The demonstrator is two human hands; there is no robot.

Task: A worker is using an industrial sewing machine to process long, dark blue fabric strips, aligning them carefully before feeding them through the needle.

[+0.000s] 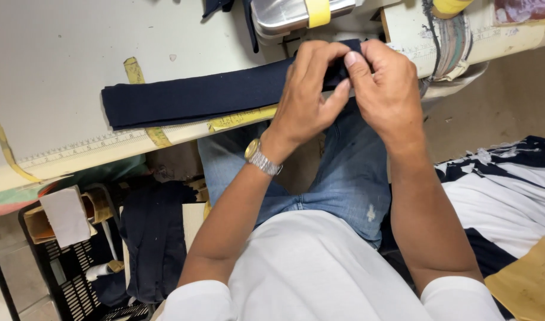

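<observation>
Down at five o'clock, a tan paper envelope (pixel 529 284) lies flat on striped cloth (pixel 510 190), its corner cut by the frame edge. At eight o'clock, a blank white card (pixel 65 215) leans tilted against a black crate (pixel 76 279).

1. A fabric strip (pixel 201 98) lies across the table (pixel 58 53), near its front edge.
2. Both hands meet at the strip's right end, the left hand (pixel 308 89) just left of the right hand (pixel 385 83), touching.
3. A ruler (pixel 82 145) runs along the table edge, in front of the strip.
4. A crate (pixel 64 267) sits below the table, at left.
5. Striped cloth (pixel 504 190) lies at right, beside the person's right arm.
</observation>
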